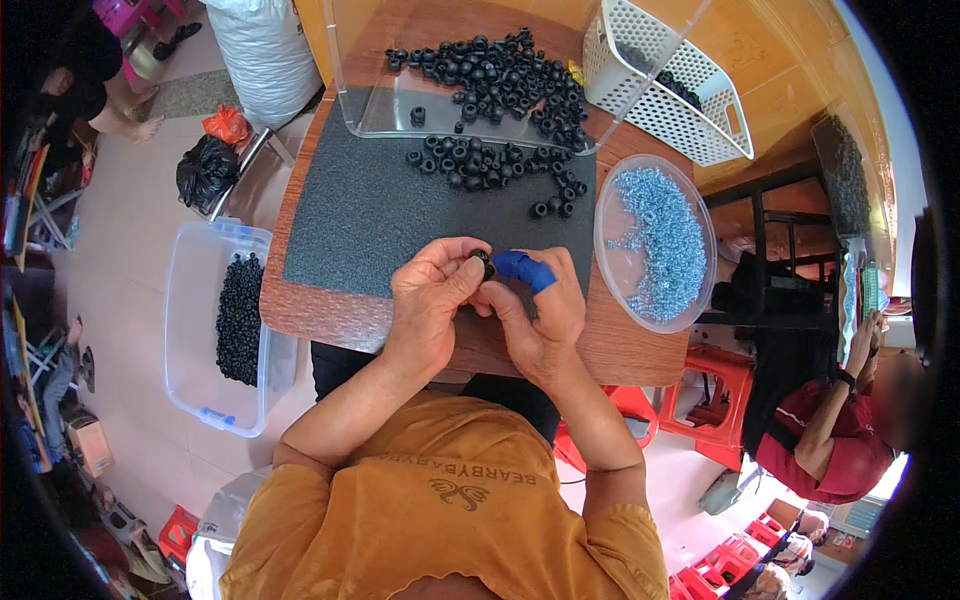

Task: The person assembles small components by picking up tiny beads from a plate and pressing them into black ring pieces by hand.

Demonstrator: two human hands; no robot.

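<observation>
Over the near edge of the table, my left hand pinches a small round black plastic part between thumb and fingers. My right hand comes up against it from the other side, its forefinger in a blue cover beside the part. The right thumb and fingers are bent in; whatever they grip is too small to make out. Just beyond my hands, several loose black parts lie on a dark grey mat. At the right stands a round clear tub of tiny light-blue pieces.
A clear bin lies at the far side with more black parts. Behind it, to the right, is a white perforated basket. A clear box of black pieces sits lower left. Red stools and a person in red are rightward.
</observation>
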